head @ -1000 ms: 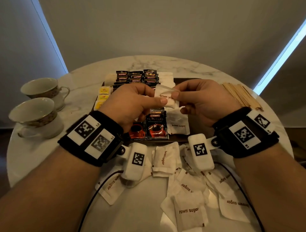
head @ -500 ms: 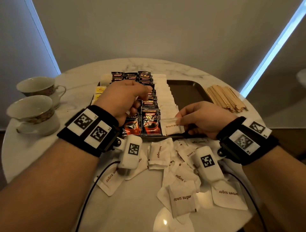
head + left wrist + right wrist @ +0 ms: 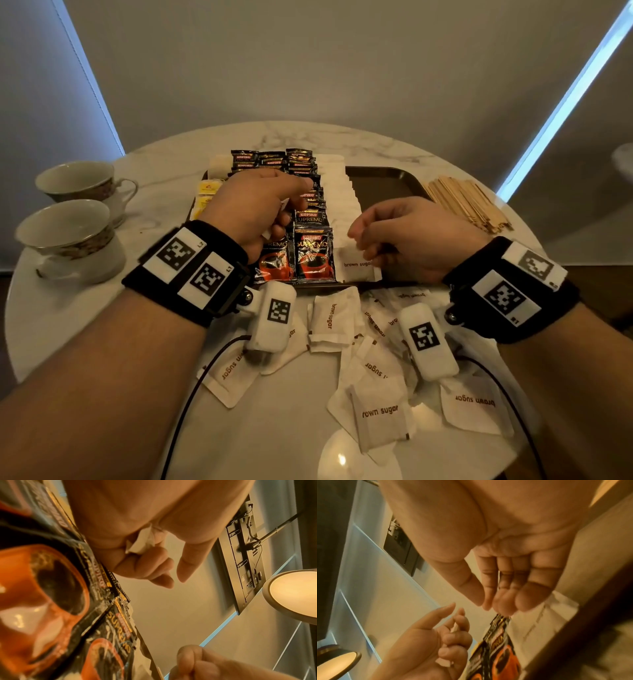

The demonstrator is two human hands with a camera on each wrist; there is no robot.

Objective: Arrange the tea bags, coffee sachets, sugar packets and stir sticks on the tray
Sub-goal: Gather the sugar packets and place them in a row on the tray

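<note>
Table of white marble, round, carrying everything. Dark tray at centre, bare at the right end, filled to the left with overlapping rows. Coffee sachets, black and orange, in columns down the middle; white sugar packets in a column just right of them, the nearest one reading "brown sugar" at the tray's near edge. Yellow tea bags at the tray's left side. More loose sugar packets scattered on the marble near the wrists. Stir sticks piled beside the tray's right edge, off the tray. Two teacups far left. Left hand over the sachets, fingers curled around a small white packet tucked in the palm. Right hand just above the nearest tray packet, fingers relaxed and nearly straight, holding nothing.
</note>
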